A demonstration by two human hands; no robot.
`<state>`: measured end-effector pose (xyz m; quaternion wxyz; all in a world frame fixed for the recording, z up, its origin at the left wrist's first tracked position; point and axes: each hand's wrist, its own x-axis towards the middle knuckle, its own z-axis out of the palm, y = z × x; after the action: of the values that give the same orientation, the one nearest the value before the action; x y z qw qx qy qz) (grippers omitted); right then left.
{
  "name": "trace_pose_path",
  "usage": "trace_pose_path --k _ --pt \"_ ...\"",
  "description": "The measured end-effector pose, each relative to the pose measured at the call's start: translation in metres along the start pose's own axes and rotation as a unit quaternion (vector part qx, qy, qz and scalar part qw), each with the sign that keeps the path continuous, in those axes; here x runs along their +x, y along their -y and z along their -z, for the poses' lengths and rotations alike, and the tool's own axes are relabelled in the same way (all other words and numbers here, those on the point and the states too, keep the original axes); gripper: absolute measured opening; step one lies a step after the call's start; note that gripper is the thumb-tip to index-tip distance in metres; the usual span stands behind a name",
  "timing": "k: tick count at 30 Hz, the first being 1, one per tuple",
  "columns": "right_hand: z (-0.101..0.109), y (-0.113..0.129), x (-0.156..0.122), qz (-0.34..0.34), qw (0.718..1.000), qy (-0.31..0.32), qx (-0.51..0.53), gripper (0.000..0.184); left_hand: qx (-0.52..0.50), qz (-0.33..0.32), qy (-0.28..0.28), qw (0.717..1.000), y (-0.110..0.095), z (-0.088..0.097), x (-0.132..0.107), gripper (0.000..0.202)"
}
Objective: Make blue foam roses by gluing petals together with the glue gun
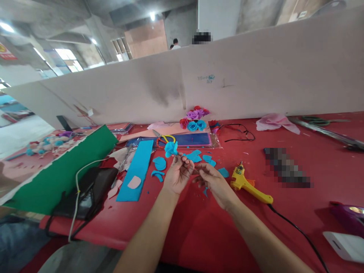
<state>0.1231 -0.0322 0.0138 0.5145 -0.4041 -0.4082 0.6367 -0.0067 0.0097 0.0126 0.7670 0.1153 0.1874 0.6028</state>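
My left hand [178,172] is closed in a pinch on the thin stem of a small blue foam flower [171,148], which it holds up above the red table [199,227]. My right hand [212,180] is beside it, its fingers pinched on the lower end of the same stem. Cut blue foam petals [160,163] lie on the table just beyond both hands. A yellow glue gun [248,184] rests to the right of my right hand, with its black cord running toward the near edge.
A blue foam strip [136,168], scissors [162,138] and a bunch of finished foam flowers [195,118] sit behind the hands. A green sheet [65,170] and a black pouch [85,193] lie to the left. A grey partition [256,76] closes the far side. A white box [345,246] is at the near right.
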Motion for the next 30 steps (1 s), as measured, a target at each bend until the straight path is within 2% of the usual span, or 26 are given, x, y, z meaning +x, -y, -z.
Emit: trace_pose_path --k 3,7,9,12,15,25,30 --pt "-0.001 -0.007 0.003 0.038 0.998 0.001 -0.053 0.032 0.009 -0.006 0.01 1.0 -0.001 -0.001 -0.001 0.007" --pt "0.002 -0.013 0.006 0.067 0.988 -0.026 -0.139 0.014 0.014 0.007 0.015 1.0 -0.001 -0.004 -0.003 0.005" --pt "0.006 -0.011 0.007 0.069 0.985 -0.047 -0.152 0.015 0.008 0.009 0.018 1.0 -0.004 -0.006 -0.004 0.003" --pt "0.01 -0.005 0.006 0.095 0.986 -0.079 -0.116 0.017 0.013 -0.006 0.023 1.0 -0.01 -0.006 -0.003 0.003" --pt "0.012 -0.002 0.004 0.117 0.986 -0.085 -0.086 0.019 0.038 -0.02 0.035 0.998 -0.012 -0.004 -0.002 0.003" --pt "0.005 0.0 0.0 0.116 0.992 -0.045 -0.031 0.027 0.181 0.003 0.098 0.979 0.001 -0.007 -0.012 0.018" --pt "0.007 0.002 0.001 0.12 0.989 -0.082 -0.038 0.027 0.238 -0.007 0.091 0.967 0.005 -0.008 -0.013 0.017"
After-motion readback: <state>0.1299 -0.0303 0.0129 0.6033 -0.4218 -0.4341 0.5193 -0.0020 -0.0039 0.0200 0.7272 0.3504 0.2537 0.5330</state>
